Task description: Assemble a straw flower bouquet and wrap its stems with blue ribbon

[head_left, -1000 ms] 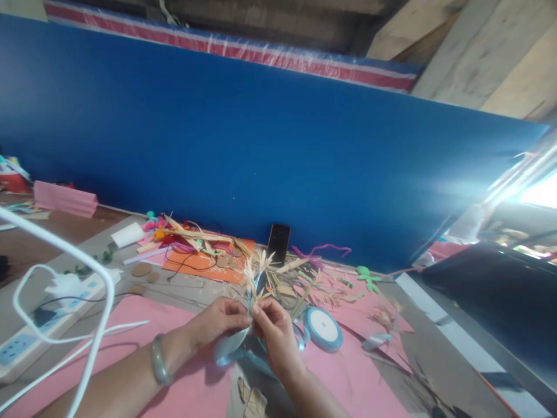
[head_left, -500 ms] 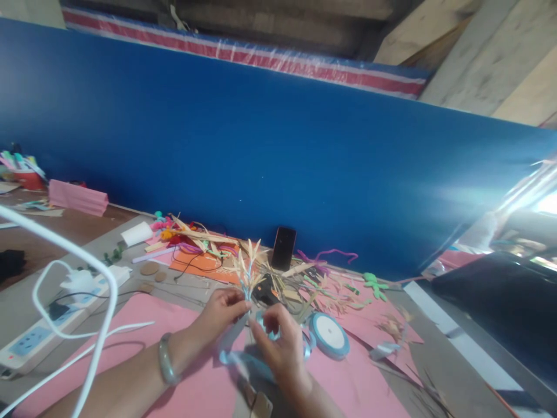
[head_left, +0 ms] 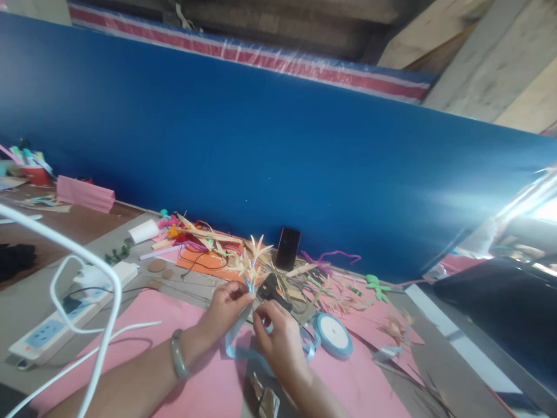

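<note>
My left hand (head_left: 224, 307) pinches the stem of a small straw flower (head_left: 251, 263) with pale spiky petals, held upright over the pink paper sheet (head_left: 204, 383). My right hand (head_left: 278, 337) is close beside it and grips a thin light-blue ribbon (head_left: 237, 348) that loops down under both hands. The ribbon spool (head_left: 333, 335) lies flat just right of my right hand. A green bangle (head_left: 177, 363) sits on my left wrist.
A blue board (head_left: 278, 162) stands behind the table. A black phone (head_left: 288, 248) leans on it. Straw scraps, pipe cleaners and orange paper (head_left: 204, 261) litter the middle. A white power strip (head_left: 65, 316) and white cable (head_left: 100, 325) lie left.
The flower has shifted slightly left and lower with my left hand. My right hand dropped from the stem and drew the ribbon down beside it.
</note>
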`<state>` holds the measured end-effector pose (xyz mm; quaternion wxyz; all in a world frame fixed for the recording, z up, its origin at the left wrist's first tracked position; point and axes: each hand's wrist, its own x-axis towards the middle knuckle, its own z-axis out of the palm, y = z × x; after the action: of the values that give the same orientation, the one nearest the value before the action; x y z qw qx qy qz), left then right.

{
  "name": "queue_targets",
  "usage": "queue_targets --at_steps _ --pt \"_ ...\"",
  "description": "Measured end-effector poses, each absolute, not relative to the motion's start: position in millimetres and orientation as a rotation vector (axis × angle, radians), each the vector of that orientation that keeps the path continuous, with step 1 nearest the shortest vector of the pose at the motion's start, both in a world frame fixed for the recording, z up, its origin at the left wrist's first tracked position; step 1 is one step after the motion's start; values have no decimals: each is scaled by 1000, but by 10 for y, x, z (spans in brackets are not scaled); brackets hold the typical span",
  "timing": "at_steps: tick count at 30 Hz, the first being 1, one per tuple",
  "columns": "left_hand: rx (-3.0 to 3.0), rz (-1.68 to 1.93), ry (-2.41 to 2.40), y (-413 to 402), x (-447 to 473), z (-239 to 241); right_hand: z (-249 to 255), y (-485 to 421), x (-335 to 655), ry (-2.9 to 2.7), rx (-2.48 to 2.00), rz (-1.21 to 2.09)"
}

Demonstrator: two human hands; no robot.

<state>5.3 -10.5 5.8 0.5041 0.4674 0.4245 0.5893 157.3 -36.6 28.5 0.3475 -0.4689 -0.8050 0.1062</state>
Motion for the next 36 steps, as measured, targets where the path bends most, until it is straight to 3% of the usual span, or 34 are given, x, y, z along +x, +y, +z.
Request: queue_targets --at_steps 4,11,15,19,26,29,32,36 --pt "1102 1431 1030 -101 51 69 316 -360 1575 -1964 -1250 328" --pt "1102 1520 1024 -144 76 89 382 -371 1404 -2209 -1240 -479" --pt "1094 1570 1032 -145 82 103 411 -380 1320 -2241 -1235 -588" --pt "1145 1611 1015 -128 64 104 409 -397 1333 -2175 -1245 -251" --pt "1144 1584 1060 -110 61 109 447 -281 1416 -1573 -1292 955" --pt "1130 1556 1054 -114 70 121 450 -232 1430 -1317 -1238 1285" --pt "1123 1522 1025 -121 79 135 493 -226 1462 -1358 -1245 1268" --pt "1094 1484 1026 -125 84 145 598 -299 1536 -1847 -1297 698"
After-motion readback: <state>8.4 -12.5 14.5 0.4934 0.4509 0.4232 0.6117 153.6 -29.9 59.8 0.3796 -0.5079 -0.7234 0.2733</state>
